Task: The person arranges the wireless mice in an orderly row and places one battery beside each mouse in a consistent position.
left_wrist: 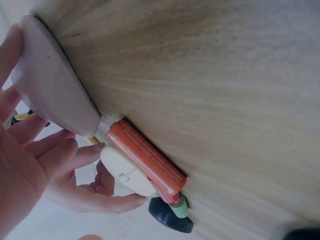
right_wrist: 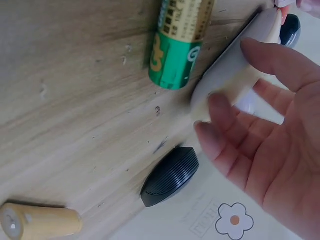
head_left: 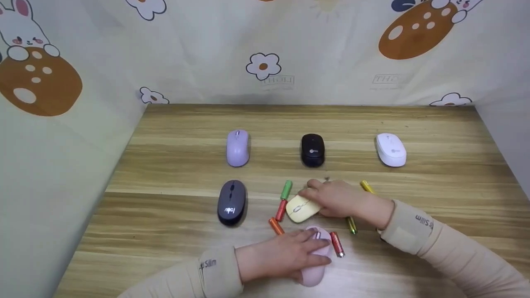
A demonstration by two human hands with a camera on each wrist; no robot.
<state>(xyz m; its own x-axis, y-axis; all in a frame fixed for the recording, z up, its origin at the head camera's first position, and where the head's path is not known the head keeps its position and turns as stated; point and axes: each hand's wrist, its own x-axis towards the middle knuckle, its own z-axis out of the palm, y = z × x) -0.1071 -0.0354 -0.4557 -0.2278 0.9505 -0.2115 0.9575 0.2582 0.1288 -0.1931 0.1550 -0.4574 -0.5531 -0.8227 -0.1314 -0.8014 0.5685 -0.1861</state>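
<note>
Pink mouse sits at the near edge of the wooden desk, approx 6 o'clock of the layout, w/ the left hand draped over its top, fingers curved round the shell; left wrist view shows the fingers wrapped under its side. Yellow mouse lies just past it toward 12, at desk centre, tilted; right hand covers its right side, fingers bent round it, and right wrist view shows fingers & thumb closing on its pale body. Batteries scattered round the two mice: green one at 11 o'clock of the yellow mouse, red one just left of it at 9, orange one at 8, near the left-hand fingertips; another red one touching or just beside the pink mouse at 3; yellow one at 2 behind the right hand; green-gold one under the right wrist at 4. Dark grey mouse well left, 9 o'clock. Far row at 12: lilac mouse left, black mouse middle, white mouse right. Cream cloth w/ flowers & bunnies walls the desk on three sides.
</note>
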